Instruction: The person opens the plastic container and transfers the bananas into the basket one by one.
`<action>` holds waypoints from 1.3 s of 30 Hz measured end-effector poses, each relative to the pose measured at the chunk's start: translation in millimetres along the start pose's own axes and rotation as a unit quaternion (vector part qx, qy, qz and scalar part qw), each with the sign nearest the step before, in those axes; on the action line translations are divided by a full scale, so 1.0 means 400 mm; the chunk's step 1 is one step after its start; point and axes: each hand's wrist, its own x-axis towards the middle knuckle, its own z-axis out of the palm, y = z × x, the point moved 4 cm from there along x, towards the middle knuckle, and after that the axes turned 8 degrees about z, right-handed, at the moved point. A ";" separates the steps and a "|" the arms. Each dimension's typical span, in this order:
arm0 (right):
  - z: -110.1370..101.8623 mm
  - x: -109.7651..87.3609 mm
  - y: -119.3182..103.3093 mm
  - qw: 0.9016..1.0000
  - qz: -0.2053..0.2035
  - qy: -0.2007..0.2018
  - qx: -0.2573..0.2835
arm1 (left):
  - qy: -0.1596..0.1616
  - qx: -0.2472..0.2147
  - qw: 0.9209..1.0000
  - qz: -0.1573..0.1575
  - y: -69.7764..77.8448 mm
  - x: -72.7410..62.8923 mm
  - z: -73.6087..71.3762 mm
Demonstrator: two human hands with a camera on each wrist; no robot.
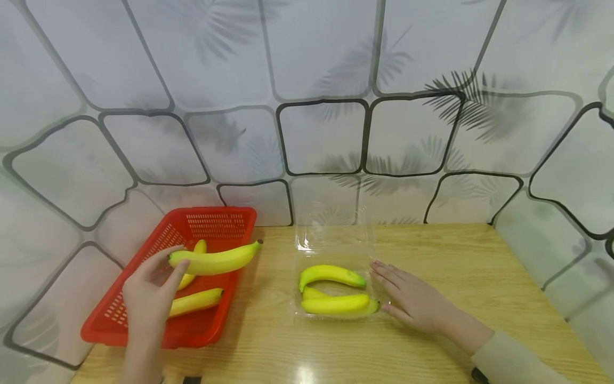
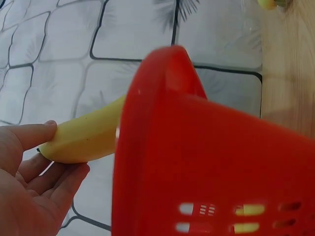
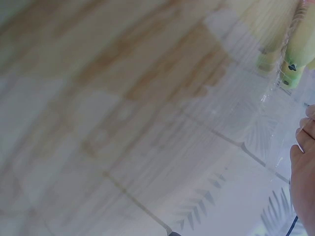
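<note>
across the far side and round to left and right, a pale wall (image 1: pixel 326 138) with dark-outlined, tile-like shapes and grey palm-leaf patterns. below it, a light wood-grain tabletop (image 1: pixel 431 250), with a bright reflection in the near middle.

at the left on that, a red basket (image 1: pixel 208 282) with slotted walls. near the middle, a clear container (image 1: pixel 340 290) with its lid (image 1: pixel 333 232) raised at the far side.

from the near right, in a beige sleeve (image 1: pixel 513 360), a right hand (image 1: pixel 419 301) with straight fingers and a released grip, at the container's right edge; cannot tell whether touching or just beside. from the near left, over the basket, a left hand (image 1: pixel 146 290) with thumb and fingers pinched in a grasping grip.

in that grip, by its left end, a held banana (image 1: pixel 216 260), roughly level above the basket, with its dark-tipped right end past the right rim.

inside the basket, a far banana (image 1: pixel 200 247), partly behind the held one, and a near banana (image 1: pixel 196 303), dark-tipped at right. inside the container, a curved banana (image 1: pixel 331 273) at the far side and a straighter banana (image 1: pixel 336 304) nearer, overlapping more yellow behind.
</note>
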 end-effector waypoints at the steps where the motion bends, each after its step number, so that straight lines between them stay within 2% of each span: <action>1: 0.000 0.000 0.000 1.000 0.000 0.000 0.000 | 0.006 0.002 1.000 -0.004 -0.005 0.000 -0.006; 9: 0.002 0.003 0.002 1.000 -0.014 0.004 0.000 | 0.040 -0.009 0.998 -0.057 -0.043 -0.003 -0.050; 15: 0.007 0.001 0.004 1.000 -0.018 0.004 0.002 | 0.062 -0.021 0.996 -0.056 -0.066 -0.004 -0.075; 19: 0.006 0.000 0.004 1.000 -0.015 0.004 0.000 | 0.067 -0.009 0.996 -0.063 -0.086 -0.006 -0.087; 25: 0.002 0.001 0.002 1.000 -0.010 0.003 -0.002 | 0.061 0.037 0.993 -0.089 -0.119 -0.011 -0.106; 30: 0.004 0.001 0.003 1.000 -0.011 0.004 -0.003 | 0.052 0.097 0.990 -0.086 -0.141 -0.015 -0.114; 35: 0.008 -0.001 0.004 1.000 -0.015 0.007 -0.002 | 0.043 0.106 0.989 -0.097 -0.167 -0.016 -0.115; 39: 0.007 0.000 0.003 1.000 -0.017 0.011 -0.002 | 0.037 0.111 0.989 -0.092 -0.178 -0.014 -0.118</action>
